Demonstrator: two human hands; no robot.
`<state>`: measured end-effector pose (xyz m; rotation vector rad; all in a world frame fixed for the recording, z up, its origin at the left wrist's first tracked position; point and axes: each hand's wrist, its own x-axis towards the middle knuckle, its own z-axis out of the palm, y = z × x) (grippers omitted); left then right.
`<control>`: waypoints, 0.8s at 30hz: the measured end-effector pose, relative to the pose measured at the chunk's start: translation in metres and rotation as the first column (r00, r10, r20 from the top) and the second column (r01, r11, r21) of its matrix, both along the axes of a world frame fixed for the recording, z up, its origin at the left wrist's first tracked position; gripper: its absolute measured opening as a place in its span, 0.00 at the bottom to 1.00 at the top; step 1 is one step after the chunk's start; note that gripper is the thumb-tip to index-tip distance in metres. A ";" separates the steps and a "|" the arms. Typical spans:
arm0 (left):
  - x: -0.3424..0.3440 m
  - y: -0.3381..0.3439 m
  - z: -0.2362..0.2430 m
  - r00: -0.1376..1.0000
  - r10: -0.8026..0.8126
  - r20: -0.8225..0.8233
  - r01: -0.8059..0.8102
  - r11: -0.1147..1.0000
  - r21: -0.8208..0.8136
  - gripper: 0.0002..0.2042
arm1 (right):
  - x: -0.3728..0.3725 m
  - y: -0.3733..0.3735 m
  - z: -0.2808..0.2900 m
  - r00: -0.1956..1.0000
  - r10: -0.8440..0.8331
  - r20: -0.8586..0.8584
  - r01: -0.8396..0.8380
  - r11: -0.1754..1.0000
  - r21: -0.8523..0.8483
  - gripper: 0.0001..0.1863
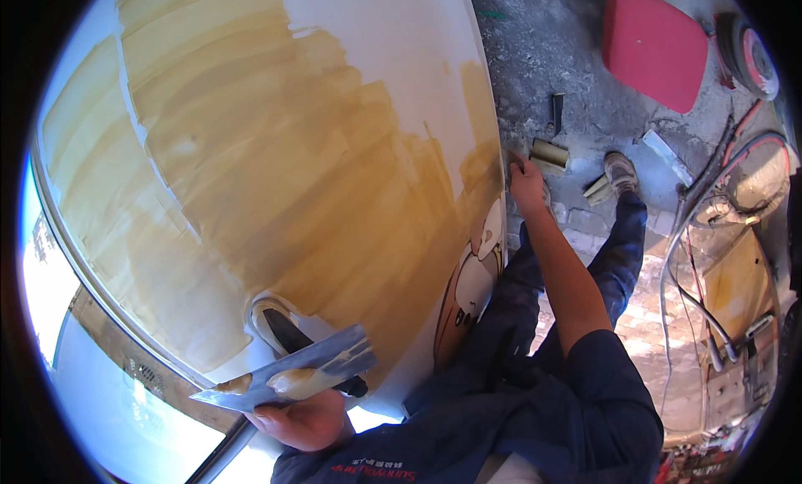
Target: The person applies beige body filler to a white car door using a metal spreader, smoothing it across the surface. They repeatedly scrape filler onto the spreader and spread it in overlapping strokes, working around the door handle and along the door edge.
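Note:
A large white vehicle panel (376, 16) spreads in front of me, broadly coated with streaky tan filler (276, 166). My left hand (305, 421) is closed on the lower edge of a flat metal plate (338, 354), which carries a pale dollop of putty (294, 383). Just behind the plate is a dark door handle (284, 329) in the panel, partly covered. At the panel's right edge, my right hand (526, 187) is closed, its fingers pinching a thin, dark, flat spreader (515, 159) seen nearly edge-on. A cartoon decal (474, 287) shows low on the panel.
A red seat (656, 49) stands at the far right, near a round wheel-like thing (752, 58). Hoses (675, 258) trail along the right. A tan tube-like piece (550, 154) and a pale strip (667, 154) lie on the floor close to my shoe (620, 173).

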<state>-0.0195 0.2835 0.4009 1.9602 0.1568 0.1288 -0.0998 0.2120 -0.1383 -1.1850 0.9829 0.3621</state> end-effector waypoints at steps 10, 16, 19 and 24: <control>0.002 -0.007 -0.004 0.999 0.009 0.038 -0.008 0.999 -0.046 0.32 | -0.008 0.030 0.011 1.000 0.021 0.011 -0.019 0.990 -0.138 0.18; 0.000 -0.002 -0.006 0.999 0.023 0.047 -0.023 1.000 0.004 0.33 | -0.009 0.037 0.046 0.996 0.033 0.077 -0.020 0.988 -0.154 0.19; 0.000 -0.002 -0.005 0.999 0.028 0.046 -0.030 0.999 0.022 0.33 | -0.003 0.036 0.088 0.992 0.047 0.116 -0.035 0.994 -0.102 0.19; -0.001 -0.006 -0.002 0.995 0.089 0.042 -0.094 0.988 0.121 0.33 | 0.003 0.030 0.171 0.981 0.079 0.176 -0.078 0.997 -0.016 0.20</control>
